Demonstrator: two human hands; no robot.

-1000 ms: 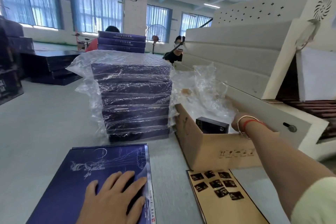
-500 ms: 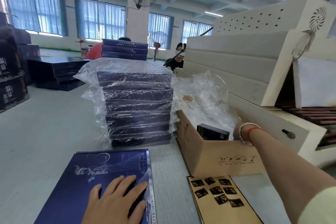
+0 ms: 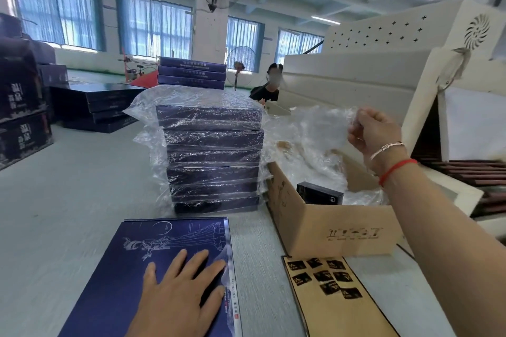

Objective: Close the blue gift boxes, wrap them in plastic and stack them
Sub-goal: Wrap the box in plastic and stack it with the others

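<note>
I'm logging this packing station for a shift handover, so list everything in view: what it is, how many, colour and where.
Blue gift box: one, dark blue with pale line art, closed, flat on the table near the camera.
Wrapped stack: about seven blue boxes in clear plastic, behind it.
Cardboard carton: one, brown, open, right of the stack.
Plastic film: clear, rising out of the carton.
Small black box: one, inside the carton.
Brown card: one, black stickers on it, in front of the carton.
White machine: one, far right.
Table: grey.
Left hand: flat on the blue gift box.
Right hand: pinches the plastic film.
</note>
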